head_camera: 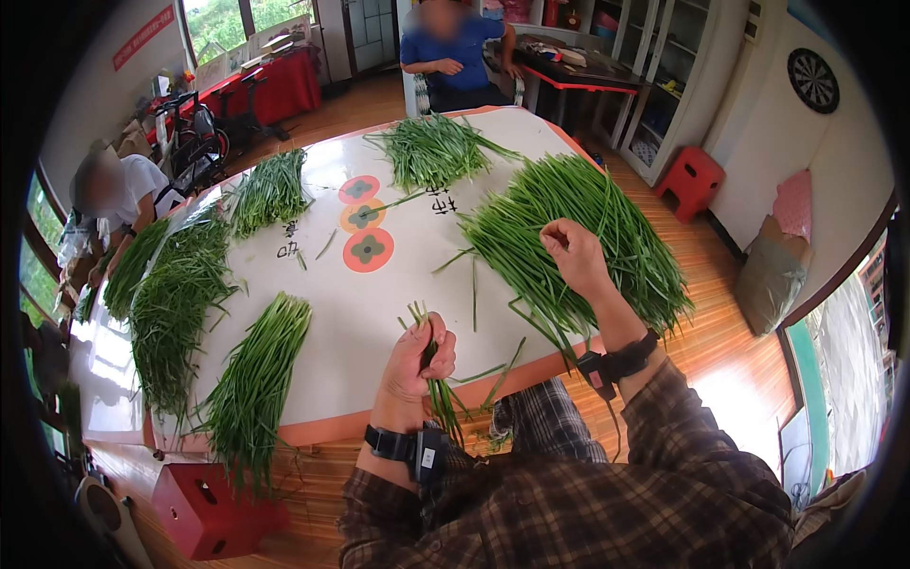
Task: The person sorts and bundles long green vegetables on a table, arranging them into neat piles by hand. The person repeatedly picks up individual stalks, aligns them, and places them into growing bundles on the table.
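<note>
A small bunch of garlic chives (pixel 442 405) is gripped in my left hand (pixel 419 355) near the table's front edge. Its pale cut ends poke up above the fist and the green leaves hang below. My right hand (pixel 577 259) is over the large pile of garlic chives (pixel 569 192) at the table's right side. Its fingers are curled towards the thumb; whether a stalk is pinched there cannot be made out. A neater bundle of chives (pixel 259 377) lies to the left, its leaf tips hanging over the front edge.
The white table (pixel 398 299) carries another chive heap (pixel 434 153) at the far side, one at far left (pixel 270 192) and a long heap (pixel 178 306). One person (pixel 455 53) sits opposite; another (pixel 142 185) leans in at left. A red stool (pixel 206 508) stands at front left.
</note>
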`<state>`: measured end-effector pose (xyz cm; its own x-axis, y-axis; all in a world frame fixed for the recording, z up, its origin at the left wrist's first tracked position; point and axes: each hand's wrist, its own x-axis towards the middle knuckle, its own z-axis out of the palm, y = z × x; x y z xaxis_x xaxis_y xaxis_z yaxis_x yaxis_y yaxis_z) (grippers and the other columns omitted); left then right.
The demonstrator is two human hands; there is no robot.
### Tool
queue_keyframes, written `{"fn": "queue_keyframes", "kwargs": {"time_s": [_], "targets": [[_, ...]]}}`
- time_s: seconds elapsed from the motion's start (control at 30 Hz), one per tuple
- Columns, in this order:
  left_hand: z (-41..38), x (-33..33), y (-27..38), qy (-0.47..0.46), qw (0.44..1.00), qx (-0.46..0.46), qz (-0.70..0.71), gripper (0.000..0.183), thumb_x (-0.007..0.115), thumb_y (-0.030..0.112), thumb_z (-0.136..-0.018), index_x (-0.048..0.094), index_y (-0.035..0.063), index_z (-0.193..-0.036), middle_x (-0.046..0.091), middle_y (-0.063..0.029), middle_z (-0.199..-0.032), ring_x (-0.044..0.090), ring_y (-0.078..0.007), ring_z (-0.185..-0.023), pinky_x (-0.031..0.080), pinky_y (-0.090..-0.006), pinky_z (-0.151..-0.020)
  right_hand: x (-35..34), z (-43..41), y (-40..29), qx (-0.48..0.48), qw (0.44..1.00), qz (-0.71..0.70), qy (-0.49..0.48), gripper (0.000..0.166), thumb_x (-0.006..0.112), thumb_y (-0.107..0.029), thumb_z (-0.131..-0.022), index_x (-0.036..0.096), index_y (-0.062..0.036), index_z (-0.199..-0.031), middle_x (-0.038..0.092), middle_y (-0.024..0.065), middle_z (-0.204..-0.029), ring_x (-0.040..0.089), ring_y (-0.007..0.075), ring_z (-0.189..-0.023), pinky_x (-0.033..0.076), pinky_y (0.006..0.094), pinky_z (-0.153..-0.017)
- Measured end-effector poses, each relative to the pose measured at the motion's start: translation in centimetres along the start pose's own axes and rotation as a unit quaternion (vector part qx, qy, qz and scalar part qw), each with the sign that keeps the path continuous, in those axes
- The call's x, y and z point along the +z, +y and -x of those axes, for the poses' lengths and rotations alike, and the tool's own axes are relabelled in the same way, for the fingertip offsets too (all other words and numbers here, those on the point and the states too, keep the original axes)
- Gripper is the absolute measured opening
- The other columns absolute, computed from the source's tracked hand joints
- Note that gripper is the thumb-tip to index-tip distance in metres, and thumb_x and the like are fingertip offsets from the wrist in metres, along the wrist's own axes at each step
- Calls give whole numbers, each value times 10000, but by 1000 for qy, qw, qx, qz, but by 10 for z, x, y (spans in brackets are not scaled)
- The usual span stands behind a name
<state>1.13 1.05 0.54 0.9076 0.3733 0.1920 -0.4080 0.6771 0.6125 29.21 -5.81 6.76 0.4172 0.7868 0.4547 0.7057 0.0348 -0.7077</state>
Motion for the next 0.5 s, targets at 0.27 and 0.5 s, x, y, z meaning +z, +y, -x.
{"fn": "queue_keyframes", "kwargs": {"time_s": [0.27, 0.5], "targets": [[-11, -5, -3, 161, 980, 114, -16, 273, 444, 366, -952, 442, 123, -828, 403, 2, -593, 275, -71, -433, 223, -217, -421, 38, -25, 21, -36, 955, 289, -62, 216, 625, -209, -815, 585, -68, -973, 598, 86, -937, 555, 292, -933, 466, 408, -766], [-12, -8, -5, 200, 970, 137, -23, 285, 467, 376, -942, 451, 127, -805, 410, 2, -590, 292, -75, -441, 231, -222, -427, 36, -22, 14, -54, 987, 142, 43, 113, 629, -159, -818, 603, -54, -853, 611, 79, -845, 568, 256, -822, 470, 388, -703]]}}
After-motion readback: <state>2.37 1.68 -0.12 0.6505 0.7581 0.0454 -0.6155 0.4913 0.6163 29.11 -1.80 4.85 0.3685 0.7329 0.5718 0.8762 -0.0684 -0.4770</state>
